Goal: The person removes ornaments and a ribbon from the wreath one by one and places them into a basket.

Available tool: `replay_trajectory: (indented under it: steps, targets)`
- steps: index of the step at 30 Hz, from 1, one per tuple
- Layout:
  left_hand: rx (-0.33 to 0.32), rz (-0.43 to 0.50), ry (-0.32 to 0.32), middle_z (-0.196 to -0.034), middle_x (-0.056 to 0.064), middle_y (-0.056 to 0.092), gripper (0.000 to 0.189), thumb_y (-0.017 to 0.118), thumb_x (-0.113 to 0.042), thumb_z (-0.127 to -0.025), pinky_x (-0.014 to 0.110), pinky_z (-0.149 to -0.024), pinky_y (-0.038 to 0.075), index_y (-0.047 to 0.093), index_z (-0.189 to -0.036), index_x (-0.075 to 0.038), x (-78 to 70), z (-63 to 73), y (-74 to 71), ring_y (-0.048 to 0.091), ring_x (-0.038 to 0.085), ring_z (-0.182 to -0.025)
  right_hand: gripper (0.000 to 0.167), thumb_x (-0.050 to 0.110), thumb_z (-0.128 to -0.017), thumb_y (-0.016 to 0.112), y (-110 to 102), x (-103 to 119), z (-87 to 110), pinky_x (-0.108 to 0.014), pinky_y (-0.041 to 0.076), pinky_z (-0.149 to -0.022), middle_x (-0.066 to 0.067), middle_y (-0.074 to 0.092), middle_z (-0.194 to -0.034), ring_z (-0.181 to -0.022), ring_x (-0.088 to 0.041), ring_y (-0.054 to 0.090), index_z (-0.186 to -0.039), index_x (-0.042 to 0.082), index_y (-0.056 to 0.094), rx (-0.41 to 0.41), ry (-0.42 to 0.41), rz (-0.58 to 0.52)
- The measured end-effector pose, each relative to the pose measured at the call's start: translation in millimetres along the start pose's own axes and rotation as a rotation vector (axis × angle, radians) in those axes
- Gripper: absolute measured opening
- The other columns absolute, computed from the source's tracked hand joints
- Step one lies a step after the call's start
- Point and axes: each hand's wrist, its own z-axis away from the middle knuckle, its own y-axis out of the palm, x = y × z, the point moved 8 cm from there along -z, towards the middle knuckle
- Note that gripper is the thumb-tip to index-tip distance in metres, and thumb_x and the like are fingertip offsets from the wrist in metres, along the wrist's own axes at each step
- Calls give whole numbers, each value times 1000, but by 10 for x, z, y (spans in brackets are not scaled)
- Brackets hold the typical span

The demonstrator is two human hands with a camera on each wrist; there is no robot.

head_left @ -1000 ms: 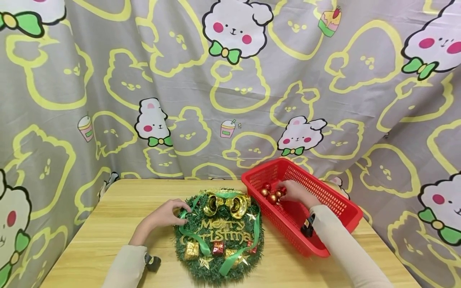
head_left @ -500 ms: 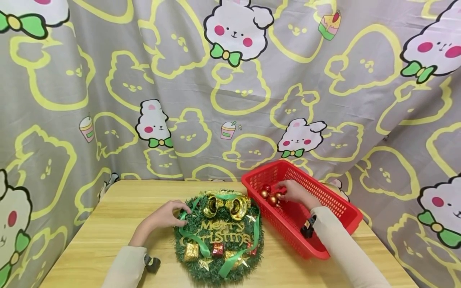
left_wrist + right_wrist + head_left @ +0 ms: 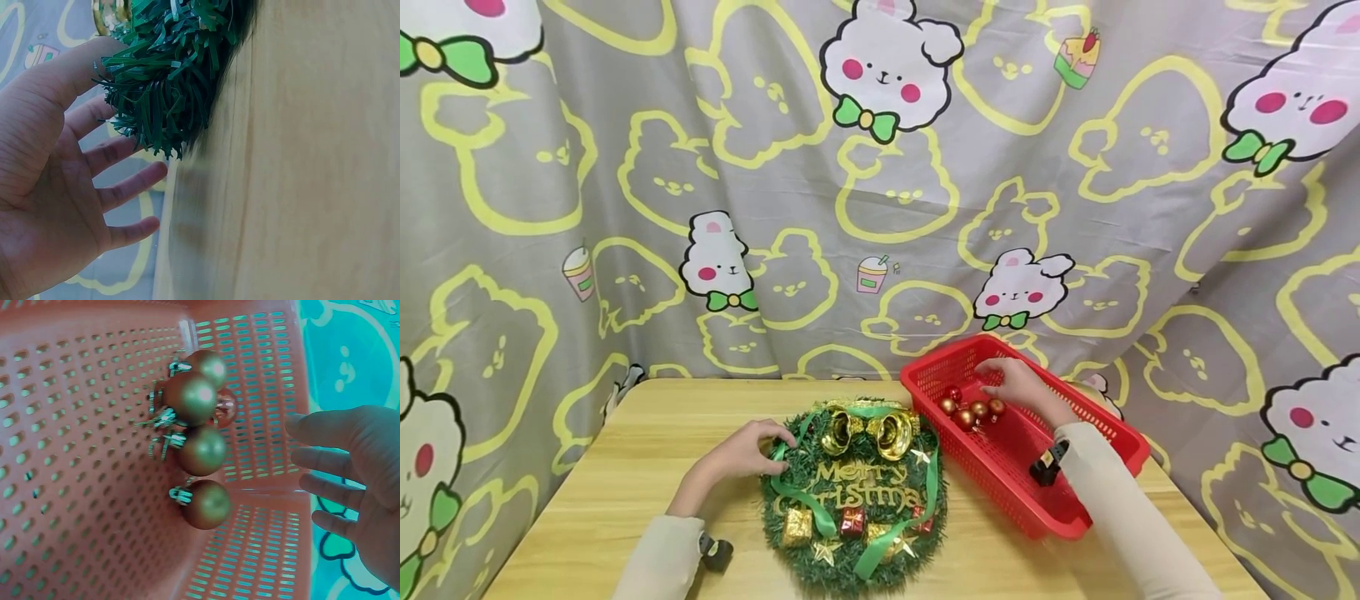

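Observation:
A round green Christmas wreath [image 3: 859,483] lies on the table, with gold bells [image 3: 892,436], gold "Merry Christmas" lettering, small gift boxes and a green ribbon. My left hand [image 3: 748,450] rests at its left edge; the left wrist view shows the thumb against the tinsel [image 3: 169,81] and the fingers loosely extended. To the right, my right hand [image 3: 1018,387] hovers inside a red basket [image 3: 988,477], fingers relaxed and holding nothing. Several matte gold ornament balls [image 3: 203,450] and a smaller shiny red ball [image 3: 225,407] lie grouped in the basket, apart from the fingers.
The basket stands at an angle on the right side of the wooden table [image 3: 617,467], next to the wreath. A grey curtain [image 3: 805,183] with cartoon rabbits hangs behind the table. Each wrist wears a small black camera [image 3: 717,552].
My right hand has come away from the ornament balls, lifting slightly, and its fingers have spread. One gold ball beside the fingers now shows fully. The left hand and wreath have stayed put.

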Motion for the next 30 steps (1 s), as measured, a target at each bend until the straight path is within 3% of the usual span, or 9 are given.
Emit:
replay_trajectory:
  steps: [10, 22, 30]
  targets:
    - [-3, 2, -22, -123, 11, 64, 29, 78, -20, -88, 56, -96, 52, 71, -115, -15, 26, 37, -19, 57, 32, -115, 30, 8, -89, 77, -185, 224, 1, -53, 56, -93, -14, 74, -115, -111, -36, 68, -118, 4, 72, -54, -72, 7]
    - [-7, 14, -13, -125, 11, 64, 29, 77, -20, -87, 64, -102, 48, 71, -115, -14, 21, 34, -33, 56, 42, -123, 30, 14, -90, 77, -346, 961, 40, -49, 56, -95, -9, 74, -117, -111, -30, 68, -119, 7, 73, -51, -205, -15]
    - [-4, 19, -14, -125, 11, 65, 30, 78, -21, -86, 62, -102, 49, 72, -115, -14, 6, 16, 4, 57, 40, -122, 32, 16, -92, 76, -341, 1393, -29, -49, 55, -99, -14, 73, -122, -115, -30, 68, -121, 6, 72, -22, -280, -28]
